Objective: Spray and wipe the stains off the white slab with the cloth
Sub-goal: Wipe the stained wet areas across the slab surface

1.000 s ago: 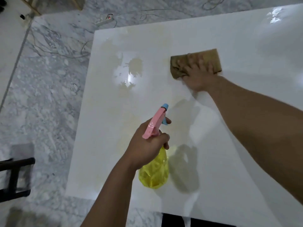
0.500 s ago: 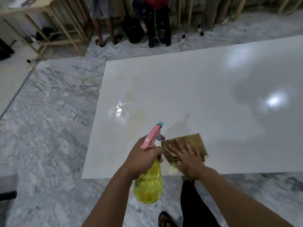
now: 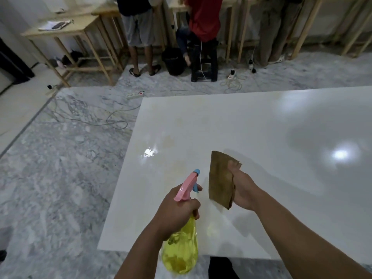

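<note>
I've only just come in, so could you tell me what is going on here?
A person is cleaning a white slab. The left hand grips a yellow spray bottle aimed at the slab, while the right hand holds a brown cloth lifted off the surface. Faint yellowish stains show ahead of the nozzle.

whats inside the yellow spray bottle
The spray bottle is see-through yellow, with what looks like liquid inside, but its tint hides the level and colour. The left hand grips its neck and covers the upper part.
</note>
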